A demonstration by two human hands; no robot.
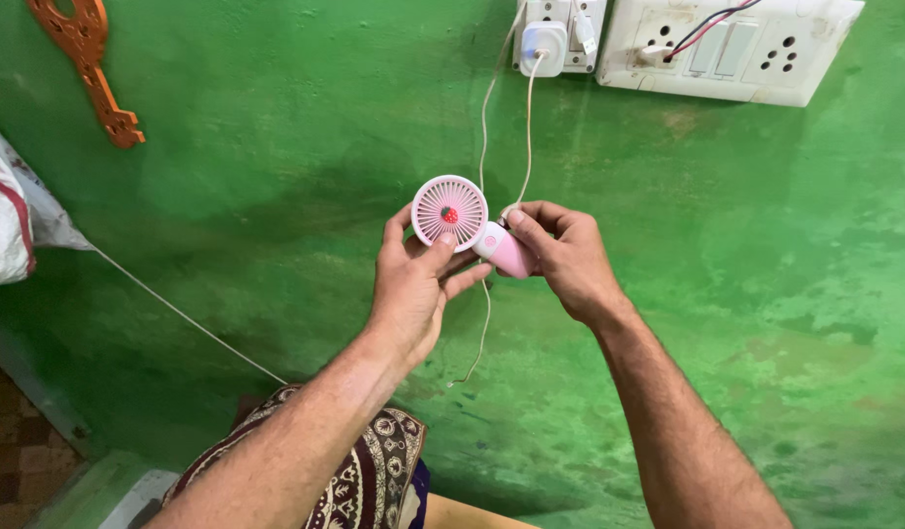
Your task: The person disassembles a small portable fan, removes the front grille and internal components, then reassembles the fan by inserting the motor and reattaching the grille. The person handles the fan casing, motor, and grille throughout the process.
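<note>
Handheld pink fan (450, 211) held before green wall (276, 196): left hand (413, 284) fingers grip its round head, right hand (560, 257) fingers pinch the handle (white charging cable (527, 147) meets it); seemingly plug-seating step, needing steady alignment.

Soft, even daylight fills the view, brightest toward three o'clock on the green wall (727, 294). A faint, diffuse shadow darkens the wall around ten o'clock. Focus is sharp at the centre; wide-angle bending curves the edges. No glare.
</note>
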